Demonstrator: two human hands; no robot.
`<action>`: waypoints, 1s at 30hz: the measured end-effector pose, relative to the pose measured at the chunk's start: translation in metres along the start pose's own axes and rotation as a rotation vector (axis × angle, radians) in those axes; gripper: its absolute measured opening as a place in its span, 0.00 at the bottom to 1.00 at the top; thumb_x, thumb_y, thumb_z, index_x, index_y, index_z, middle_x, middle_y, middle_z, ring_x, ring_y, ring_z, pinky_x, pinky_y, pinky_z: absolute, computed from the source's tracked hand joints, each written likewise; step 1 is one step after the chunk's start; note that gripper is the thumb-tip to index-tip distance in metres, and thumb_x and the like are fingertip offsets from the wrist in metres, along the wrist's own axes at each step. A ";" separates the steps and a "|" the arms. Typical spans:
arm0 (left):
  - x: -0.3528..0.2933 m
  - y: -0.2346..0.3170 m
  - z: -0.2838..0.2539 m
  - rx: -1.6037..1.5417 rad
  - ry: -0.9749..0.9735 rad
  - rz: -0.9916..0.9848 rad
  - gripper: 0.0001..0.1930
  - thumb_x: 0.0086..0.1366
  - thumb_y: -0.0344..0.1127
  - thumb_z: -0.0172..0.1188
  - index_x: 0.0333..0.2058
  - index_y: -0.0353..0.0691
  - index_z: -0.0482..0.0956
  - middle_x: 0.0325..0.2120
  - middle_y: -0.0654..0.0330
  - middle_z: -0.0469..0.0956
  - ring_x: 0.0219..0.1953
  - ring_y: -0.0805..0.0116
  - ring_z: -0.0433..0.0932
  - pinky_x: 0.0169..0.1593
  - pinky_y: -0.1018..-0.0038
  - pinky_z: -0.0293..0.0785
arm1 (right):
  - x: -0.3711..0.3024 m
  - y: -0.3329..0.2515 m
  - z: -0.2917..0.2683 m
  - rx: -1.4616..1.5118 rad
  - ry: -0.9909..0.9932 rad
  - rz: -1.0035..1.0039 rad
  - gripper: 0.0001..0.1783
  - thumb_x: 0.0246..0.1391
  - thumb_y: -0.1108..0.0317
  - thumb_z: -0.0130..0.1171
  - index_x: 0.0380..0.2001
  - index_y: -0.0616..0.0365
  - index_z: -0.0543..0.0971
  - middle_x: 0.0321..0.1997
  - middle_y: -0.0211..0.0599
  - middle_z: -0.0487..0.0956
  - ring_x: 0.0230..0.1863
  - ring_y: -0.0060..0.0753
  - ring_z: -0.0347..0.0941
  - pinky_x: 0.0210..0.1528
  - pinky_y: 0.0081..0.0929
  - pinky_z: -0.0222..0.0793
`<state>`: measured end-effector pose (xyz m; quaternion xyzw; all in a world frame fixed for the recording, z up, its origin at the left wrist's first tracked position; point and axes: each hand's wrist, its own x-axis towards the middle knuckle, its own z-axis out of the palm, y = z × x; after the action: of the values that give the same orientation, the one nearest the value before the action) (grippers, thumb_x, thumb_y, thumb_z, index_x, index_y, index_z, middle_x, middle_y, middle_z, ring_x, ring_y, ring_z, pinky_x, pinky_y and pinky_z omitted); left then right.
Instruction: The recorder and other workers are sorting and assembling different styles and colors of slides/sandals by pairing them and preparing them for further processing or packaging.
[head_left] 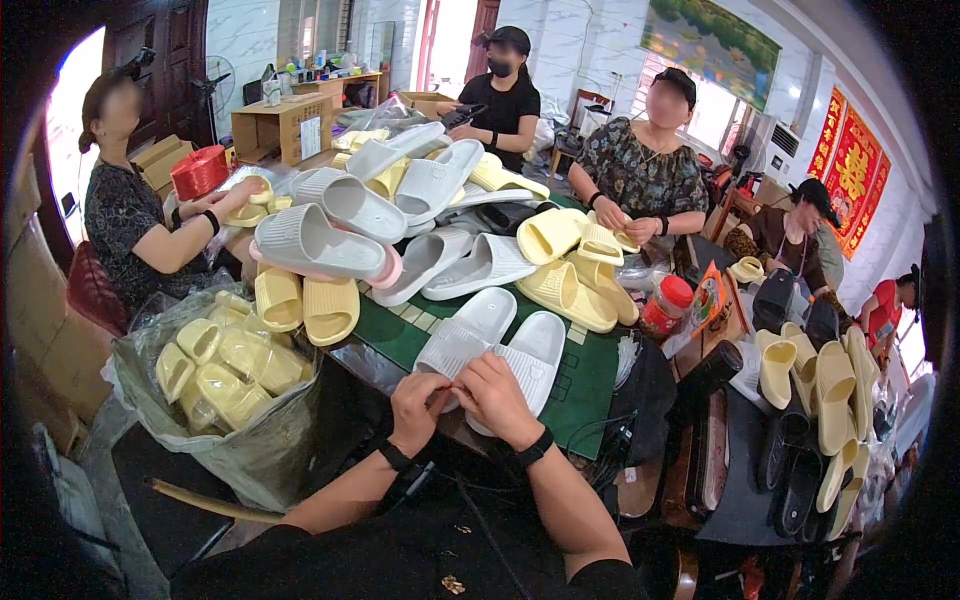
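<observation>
Green-topped table (pixel 592 392); grey slippers (pixel 530 370), yellow slippers (pixel 565 296) on it

Slipper pair (pixel 530 368) on mat (pixel 592 385), slipper heap (pixel 435 185) behind, sack (pixel 245 465) to the left, jar (pixel 668 305) to the right

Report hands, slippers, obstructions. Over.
Left hand, right hand close together at near end of gray slippers. Pair side by side on green mat. Heaped slippers just beyond.
</observation>
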<state>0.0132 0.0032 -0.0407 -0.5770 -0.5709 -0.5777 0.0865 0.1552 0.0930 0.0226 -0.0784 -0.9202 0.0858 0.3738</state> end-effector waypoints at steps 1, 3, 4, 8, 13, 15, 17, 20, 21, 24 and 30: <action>0.000 0.000 0.000 -0.005 0.005 0.014 0.09 0.51 0.23 0.66 0.32 0.39 0.80 0.30 0.54 0.80 0.34 0.50 0.79 0.39 0.61 0.73 | 0.000 0.000 0.000 -0.001 0.002 -0.001 0.09 0.46 0.71 0.66 0.28 0.58 0.75 0.31 0.38 0.71 0.38 0.44 0.67 0.42 0.37 0.63; 0.001 0.000 0.000 -0.002 0.012 0.033 0.08 0.53 0.24 0.66 0.33 0.39 0.80 0.29 0.55 0.80 0.33 0.51 0.78 0.38 0.62 0.72 | 0.000 -0.002 -0.001 0.003 0.005 -0.006 0.09 0.46 0.71 0.66 0.28 0.58 0.75 0.31 0.38 0.71 0.38 0.44 0.67 0.42 0.37 0.63; 0.002 0.001 -0.001 0.000 0.018 0.053 0.07 0.55 0.25 0.66 0.33 0.39 0.80 0.28 0.57 0.80 0.32 0.52 0.77 0.37 0.62 0.70 | 0.000 -0.002 -0.001 0.006 0.008 -0.010 0.09 0.45 0.71 0.66 0.28 0.58 0.75 0.31 0.37 0.71 0.38 0.44 0.67 0.42 0.36 0.63; 0.000 0.000 0.000 -0.013 0.018 0.036 0.07 0.55 0.25 0.65 0.33 0.39 0.80 0.29 0.57 0.80 0.33 0.52 0.78 0.38 0.62 0.70 | 0.000 -0.002 0.000 0.025 0.011 -0.016 0.09 0.44 0.72 0.66 0.29 0.58 0.75 0.32 0.37 0.72 0.38 0.43 0.67 0.42 0.36 0.62; 0.000 -0.001 -0.001 0.002 0.014 0.061 0.09 0.53 0.25 0.66 0.34 0.39 0.81 0.31 0.57 0.81 0.34 0.53 0.78 0.38 0.63 0.71 | 0.000 -0.002 -0.002 0.032 -0.041 -0.009 0.08 0.49 0.68 0.64 0.31 0.55 0.76 0.33 0.34 0.71 0.41 0.41 0.67 0.44 0.35 0.62; -0.001 -0.002 -0.001 0.007 0.018 0.074 0.09 0.52 0.25 0.66 0.35 0.39 0.81 0.31 0.57 0.82 0.34 0.53 0.78 0.38 0.63 0.71 | 0.000 -0.003 -0.003 0.030 -0.041 -0.011 0.08 0.49 0.68 0.64 0.31 0.55 0.76 0.33 0.34 0.71 0.41 0.41 0.67 0.44 0.35 0.62; -0.001 -0.003 0.000 0.010 0.020 0.087 0.10 0.52 0.25 0.66 0.35 0.39 0.82 0.31 0.57 0.82 0.34 0.53 0.79 0.38 0.63 0.71 | 0.000 -0.003 -0.003 0.029 -0.041 -0.012 0.08 0.49 0.68 0.64 0.31 0.55 0.76 0.32 0.35 0.71 0.41 0.41 0.67 0.43 0.35 0.62; -0.001 -0.003 0.000 0.012 0.031 0.091 0.10 0.52 0.25 0.67 0.34 0.39 0.81 0.31 0.57 0.82 0.34 0.53 0.79 0.38 0.63 0.71 | 0.001 -0.003 -0.001 0.021 -0.034 -0.020 0.08 0.49 0.68 0.64 0.31 0.55 0.76 0.33 0.35 0.71 0.41 0.41 0.67 0.43 0.35 0.62; -0.001 -0.003 0.000 0.007 0.029 0.077 0.10 0.51 0.25 0.67 0.34 0.39 0.81 0.31 0.57 0.82 0.34 0.53 0.79 0.38 0.62 0.71 | 0.000 -0.002 0.000 0.018 -0.033 -0.010 0.08 0.49 0.68 0.64 0.31 0.56 0.76 0.33 0.35 0.71 0.41 0.41 0.67 0.43 0.35 0.62; -0.001 0.000 -0.001 0.004 0.007 0.038 0.09 0.51 0.26 0.68 0.33 0.39 0.81 0.30 0.57 0.81 0.34 0.52 0.79 0.38 0.62 0.71 | -0.001 0.000 0.001 0.009 -0.027 -0.007 0.08 0.49 0.68 0.64 0.31 0.56 0.76 0.33 0.35 0.71 0.41 0.41 0.67 0.43 0.35 0.62; 0.000 0.000 -0.002 -0.022 0.008 0.024 0.08 0.52 0.27 0.68 0.33 0.39 0.81 0.30 0.57 0.82 0.34 0.52 0.79 0.39 0.62 0.72 | 0.000 -0.001 0.000 0.010 -0.033 -0.011 0.07 0.49 0.68 0.64 0.30 0.56 0.76 0.33 0.35 0.72 0.41 0.41 0.68 0.43 0.35 0.62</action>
<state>0.0125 0.0014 -0.0402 -0.5822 -0.5571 -0.5854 0.0894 0.1550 0.0917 0.0226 -0.0702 -0.9262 0.0896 0.3593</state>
